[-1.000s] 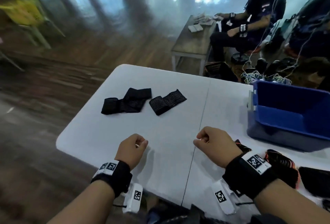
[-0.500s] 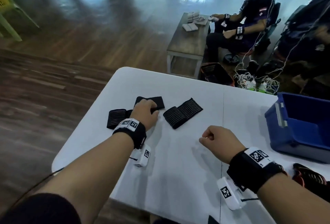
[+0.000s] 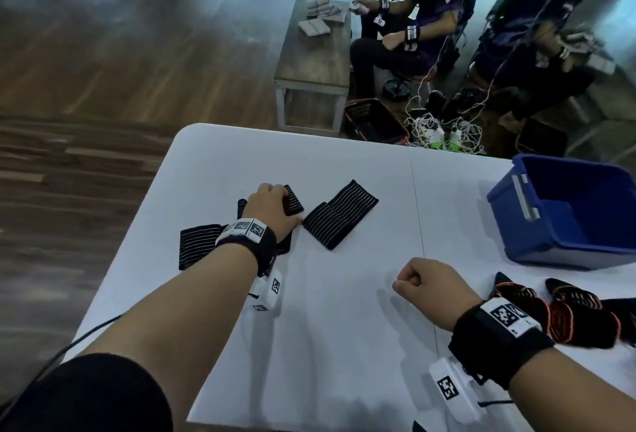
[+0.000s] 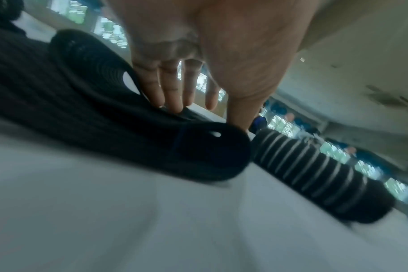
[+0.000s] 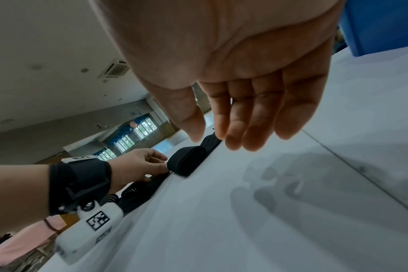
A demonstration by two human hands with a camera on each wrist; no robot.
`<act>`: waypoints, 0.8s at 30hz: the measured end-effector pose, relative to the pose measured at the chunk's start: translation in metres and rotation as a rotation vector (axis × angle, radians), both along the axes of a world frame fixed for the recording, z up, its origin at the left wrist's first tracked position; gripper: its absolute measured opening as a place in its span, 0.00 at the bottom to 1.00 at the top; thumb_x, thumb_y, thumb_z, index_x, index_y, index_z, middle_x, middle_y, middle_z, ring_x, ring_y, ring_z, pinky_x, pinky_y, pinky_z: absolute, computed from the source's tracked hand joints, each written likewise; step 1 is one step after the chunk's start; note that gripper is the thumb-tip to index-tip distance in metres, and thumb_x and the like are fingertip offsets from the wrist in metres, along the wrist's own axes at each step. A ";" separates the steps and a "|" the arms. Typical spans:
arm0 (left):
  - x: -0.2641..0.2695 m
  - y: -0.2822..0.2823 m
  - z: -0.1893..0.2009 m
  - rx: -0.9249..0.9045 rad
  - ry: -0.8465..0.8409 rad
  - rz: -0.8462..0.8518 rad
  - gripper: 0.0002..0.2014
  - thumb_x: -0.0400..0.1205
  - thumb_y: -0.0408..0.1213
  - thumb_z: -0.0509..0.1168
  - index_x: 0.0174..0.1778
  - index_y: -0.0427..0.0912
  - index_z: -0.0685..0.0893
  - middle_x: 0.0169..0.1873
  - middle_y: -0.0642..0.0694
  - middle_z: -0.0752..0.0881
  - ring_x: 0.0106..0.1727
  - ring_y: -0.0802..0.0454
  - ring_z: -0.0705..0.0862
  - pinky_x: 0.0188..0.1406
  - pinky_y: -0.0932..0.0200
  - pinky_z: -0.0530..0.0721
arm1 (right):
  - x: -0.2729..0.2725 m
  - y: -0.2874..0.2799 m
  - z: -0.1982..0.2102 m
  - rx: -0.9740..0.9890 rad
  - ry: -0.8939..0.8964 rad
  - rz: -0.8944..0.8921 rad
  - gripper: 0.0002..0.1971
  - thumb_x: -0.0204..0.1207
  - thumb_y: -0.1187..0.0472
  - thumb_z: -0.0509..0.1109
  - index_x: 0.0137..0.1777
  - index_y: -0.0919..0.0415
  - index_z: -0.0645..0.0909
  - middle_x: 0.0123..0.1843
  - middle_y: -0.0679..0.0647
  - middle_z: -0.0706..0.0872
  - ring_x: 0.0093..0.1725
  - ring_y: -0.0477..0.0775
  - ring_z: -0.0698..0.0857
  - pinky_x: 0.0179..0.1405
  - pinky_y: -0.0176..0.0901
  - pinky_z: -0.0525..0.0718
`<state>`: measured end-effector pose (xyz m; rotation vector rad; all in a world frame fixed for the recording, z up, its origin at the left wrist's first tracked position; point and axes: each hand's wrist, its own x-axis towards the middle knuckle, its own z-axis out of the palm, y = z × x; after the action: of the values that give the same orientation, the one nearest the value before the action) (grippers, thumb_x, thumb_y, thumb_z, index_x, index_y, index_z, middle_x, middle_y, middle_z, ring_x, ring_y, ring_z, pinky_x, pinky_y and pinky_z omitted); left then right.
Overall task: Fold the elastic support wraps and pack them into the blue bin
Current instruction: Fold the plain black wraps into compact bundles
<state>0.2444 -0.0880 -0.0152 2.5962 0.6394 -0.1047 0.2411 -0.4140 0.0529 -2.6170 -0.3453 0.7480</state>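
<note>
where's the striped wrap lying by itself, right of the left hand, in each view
Head: the striped wrap lies mid-table, just right of the left hand.
Left wrist: it runs lower right, past the thumb.
Right wrist: it shows centre, partly behind the right hand.
Shared landmark: the left hand, next to it in the head and right wrist views.
</note>
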 end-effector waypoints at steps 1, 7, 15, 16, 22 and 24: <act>-0.005 -0.002 -0.001 0.018 0.010 -0.026 0.30 0.74 0.56 0.76 0.68 0.46 0.79 0.68 0.43 0.77 0.65 0.39 0.79 0.68 0.46 0.80 | 0.004 0.006 -0.001 -0.011 -0.002 0.007 0.06 0.77 0.50 0.72 0.43 0.50 0.82 0.40 0.46 0.86 0.42 0.45 0.84 0.43 0.41 0.82; -0.038 -0.024 0.003 -0.061 -0.092 -0.036 0.16 0.81 0.49 0.68 0.62 0.46 0.82 0.58 0.46 0.84 0.58 0.44 0.83 0.58 0.51 0.81 | 0.044 0.053 -0.009 -0.089 -0.063 0.061 0.08 0.78 0.53 0.72 0.40 0.54 0.80 0.44 0.50 0.86 0.46 0.53 0.84 0.43 0.44 0.80; -0.061 -0.011 0.089 -0.565 -0.531 0.288 0.04 0.84 0.41 0.67 0.53 0.53 0.83 0.37 0.51 0.91 0.43 0.55 0.89 0.45 0.59 0.86 | 0.100 0.107 -0.025 -0.110 -0.203 0.069 0.11 0.82 0.55 0.67 0.59 0.58 0.83 0.55 0.58 0.80 0.55 0.64 0.84 0.48 0.44 0.76; -0.065 -0.007 0.101 -0.601 -0.588 0.291 0.07 0.83 0.40 0.67 0.55 0.55 0.80 0.34 0.48 0.91 0.38 0.54 0.89 0.41 0.59 0.86 | 0.105 0.113 -0.028 -0.109 -0.216 0.068 0.12 0.82 0.54 0.66 0.61 0.58 0.82 0.58 0.60 0.81 0.57 0.66 0.84 0.51 0.46 0.78; -0.086 0.007 0.139 -0.608 -0.771 0.252 0.12 0.84 0.29 0.65 0.48 0.54 0.83 0.40 0.54 0.88 0.36 0.61 0.84 0.38 0.66 0.81 | 0.120 0.136 -0.046 -0.242 -0.178 0.128 0.23 0.82 0.39 0.60 0.73 0.48 0.74 0.68 0.63 0.78 0.66 0.69 0.79 0.68 0.60 0.80; -0.090 0.009 0.139 -0.596 -0.773 0.253 0.12 0.85 0.29 0.65 0.46 0.53 0.86 0.39 0.58 0.87 0.37 0.66 0.83 0.40 0.71 0.79 | 0.116 0.139 -0.051 -0.311 -0.179 0.200 0.25 0.82 0.40 0.61 0.75 0.49 0.72 0.70 0.63 0.77 0.68 0.69 0.76 0.69 0.60 0.79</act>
<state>0.1548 -0.0795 0.1243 1.7587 0.5219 0.6543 0.3572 -0.2754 0.0022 -2.9856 -0.5918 0.6766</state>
